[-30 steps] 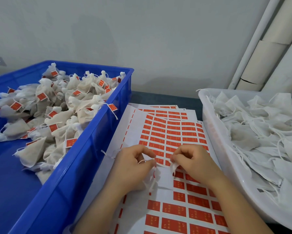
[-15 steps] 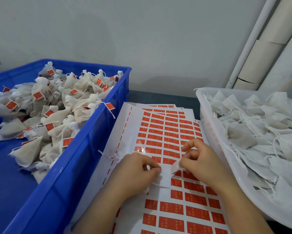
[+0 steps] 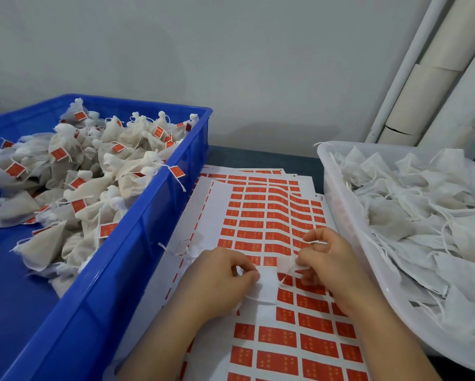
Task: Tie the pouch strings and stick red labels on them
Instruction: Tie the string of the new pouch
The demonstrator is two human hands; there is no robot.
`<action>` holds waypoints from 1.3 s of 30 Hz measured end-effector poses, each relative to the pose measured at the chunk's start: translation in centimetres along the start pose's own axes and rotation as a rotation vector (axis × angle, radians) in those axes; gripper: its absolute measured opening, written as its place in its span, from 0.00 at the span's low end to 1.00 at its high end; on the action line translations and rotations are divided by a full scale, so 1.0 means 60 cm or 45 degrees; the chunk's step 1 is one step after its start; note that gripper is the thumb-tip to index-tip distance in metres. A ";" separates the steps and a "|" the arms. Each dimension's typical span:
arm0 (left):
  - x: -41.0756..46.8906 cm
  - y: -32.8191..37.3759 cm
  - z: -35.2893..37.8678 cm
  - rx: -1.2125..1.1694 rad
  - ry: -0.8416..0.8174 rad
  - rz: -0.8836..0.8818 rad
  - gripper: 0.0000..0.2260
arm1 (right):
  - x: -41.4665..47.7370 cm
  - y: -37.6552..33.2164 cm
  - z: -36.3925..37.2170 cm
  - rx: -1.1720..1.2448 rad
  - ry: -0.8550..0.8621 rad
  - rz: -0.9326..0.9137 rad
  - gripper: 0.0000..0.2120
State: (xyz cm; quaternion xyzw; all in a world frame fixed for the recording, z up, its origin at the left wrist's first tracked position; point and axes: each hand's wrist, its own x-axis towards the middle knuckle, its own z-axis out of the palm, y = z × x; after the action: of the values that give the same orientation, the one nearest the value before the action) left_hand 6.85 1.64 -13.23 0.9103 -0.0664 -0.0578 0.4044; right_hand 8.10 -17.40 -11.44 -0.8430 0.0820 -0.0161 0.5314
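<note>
pouch, white, lower centre of the frame, held just above the label sheets between both hands. left hand, fingers curled, pinches its left edge. right hand, fingers curled, pinches its upper right end, with a string lying across the upper fingers. whether a knot is made cannot be told. no red label shows on this pouch, so the step in hand is judged to be tying, with labelling to follow.

blue crate, left of the frame, holds a heap of finished pouches, tied and bearing red labels: the share done. white tray, right of the frame, holds a heap of plain pouches with loose strings and no labels: the share left, seemingly large.

a small white piece with strings lies on the sheets just beside the crate; what it is cannot be told. the sheets carry many red labels, with a bare patch below the pouch.
</note>
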 end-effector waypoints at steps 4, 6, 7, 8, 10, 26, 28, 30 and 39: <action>-0.002 0.002 0.000 0.012 0.003 0.010 0.02 | 0.002 -0.003 -0.004 0.186 0.099 -0.012 0.08; -0.003 0.003 0.000 0.016 0.009 0.013 0.02 | 0.001 -0.004 -0.003 0.204 0.107 -0.023 0.08; -0.002 0.003 0.000 0.017 0.010 0.014 0.02 | 0.000 -0.004 -0.003 0.204 0.119 -0.037 0.08; -0.002 0.003 0.000 0.015 0.009 0.013 0.02 | -0.001 -0.003 -0.003 0.200 0.134 -0.055 0.08; -0.002 0.003 0.000 0.001 0.005 0.013 0.02 | -0.002 -0.003 -0.003 0.184 0.154 -0.095 0.07; 0.004 0.018 0.006 -0.037 -0.054 0.027 0.13 | -0.030 -0.009 0.015 0.093 0.059 -0.708 0.12; 0.009 0.028 0.008 -0.122 -0.148 0.032 0.14 | -0.031 -0.009 0.015 0.022 0.079 -0.791 0.11; 0.012 0.036 0.010 -0.203 -0.238 0.056 0.13 | -0.031 -0.008 0.013 -0.040 0.091 -0.834 0.10; 0.016 0.033 0.020 -0.395 -0.102 0.023 0.06 | -0.026 -0.008 0.009 -0.142 0.067 -0.859 0.07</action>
State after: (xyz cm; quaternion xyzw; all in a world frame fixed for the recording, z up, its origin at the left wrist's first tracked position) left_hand 7.47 -0.72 -12.59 0.8333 -0.0807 -0.1001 0.5376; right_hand 6.66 -16.46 -11.18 -0.8496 -0.1869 -0.2082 0.4471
